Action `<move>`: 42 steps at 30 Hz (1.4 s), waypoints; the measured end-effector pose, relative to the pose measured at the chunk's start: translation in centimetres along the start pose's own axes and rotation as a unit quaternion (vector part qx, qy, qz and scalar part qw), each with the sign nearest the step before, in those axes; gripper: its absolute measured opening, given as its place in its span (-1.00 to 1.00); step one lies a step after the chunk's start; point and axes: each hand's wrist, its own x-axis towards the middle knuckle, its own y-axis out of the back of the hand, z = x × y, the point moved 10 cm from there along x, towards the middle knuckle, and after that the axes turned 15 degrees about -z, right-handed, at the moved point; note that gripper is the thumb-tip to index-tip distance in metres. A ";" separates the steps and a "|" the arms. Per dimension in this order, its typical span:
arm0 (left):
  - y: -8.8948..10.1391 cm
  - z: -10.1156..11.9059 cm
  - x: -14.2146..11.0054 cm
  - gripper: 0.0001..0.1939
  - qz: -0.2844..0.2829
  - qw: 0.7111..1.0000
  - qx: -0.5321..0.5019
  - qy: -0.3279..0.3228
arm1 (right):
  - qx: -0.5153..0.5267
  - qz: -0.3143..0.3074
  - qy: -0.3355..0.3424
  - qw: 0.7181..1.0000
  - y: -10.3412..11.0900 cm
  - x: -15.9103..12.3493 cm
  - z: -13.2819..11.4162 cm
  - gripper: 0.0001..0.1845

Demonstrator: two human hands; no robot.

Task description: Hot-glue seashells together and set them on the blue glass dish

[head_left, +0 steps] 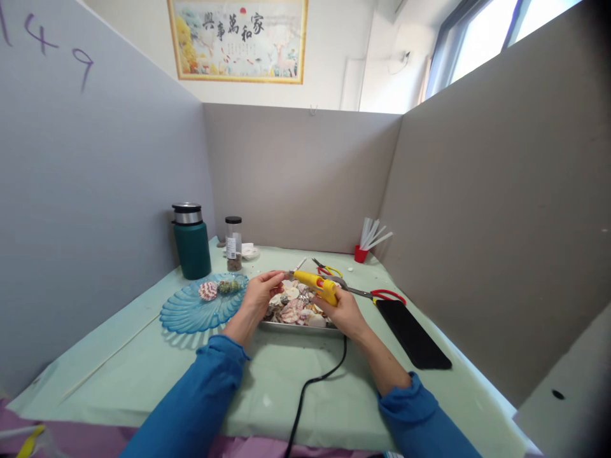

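My right hand is wrapped round the handle of a yellow hot glue gun, its nozzle pointing left. Close to that nozzle, the fingers of my left hand are pinched together; whatever is between them is too small to make out. Beneath both hands lies a metal tray heaped with seashells. To the left, a blue scalloped glass plate bears a striped shell and some greenish shells. A black cord runs from near the tray to the front edge.
Red-handled scissors and a black phone lie right of the tray. Behind it are smaller scissors. A red cup holds glue sticks. A green thermos and a clear jar stand back left. Grey partitions enclose the table.
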 end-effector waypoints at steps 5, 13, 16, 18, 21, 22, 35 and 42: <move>0.1 -0.1 -0.1 -0.68 0.010 1.000 -0.014 0.003 | 0.002 0.020 -0.006 1.000 0.2 0.1 0.7 -0.59; 0.0 -0.2 0.0 -0.68 0.002 1.000 -0.014 0.009 | 0.010 -0.007 0.009 1.000 -0.2 0.0 -0.2 -0.62; -0.1 -0.3 0.1 -0.67 -0.003 1.000 -0.010 0.011 | 0.012 -0.012 0.010 1.000 -0.3 0.0 -0.3 -0.62; 0.0 -0.3 0.1 -0.67 -0.002 1.000 -0.012 0.011 | 0.010 -0.002 0.005 1.000 0.0 0.0 -0.1 -0.62; 0.0 -0.3 0.0 -0.66 0.002 1.000 -0.016 0.013 | 0.004 0.017 0.001 1.000 0.3 0.0 0.2 -0.63; 0.0 -0.3 0.0 -0.66 0.003 1.000 -0.016 0.013 | 0.004 0.019 0.002 1.000 0.3 0.0 0.2 -0.63; 0.0 -0.2 0.0 -0.66 0.002 1.000 -0.014 0.007 | 0.010 -0.018 0.019 1.000 -0.4 0.0 -0.4 -0.63; 0.0 -0.2 0.0 -0.67 0.000 1.000 -0.012 0.008 | 0.001 0.003 0.008 1.000 0.0 0.0 -0.1 -0.63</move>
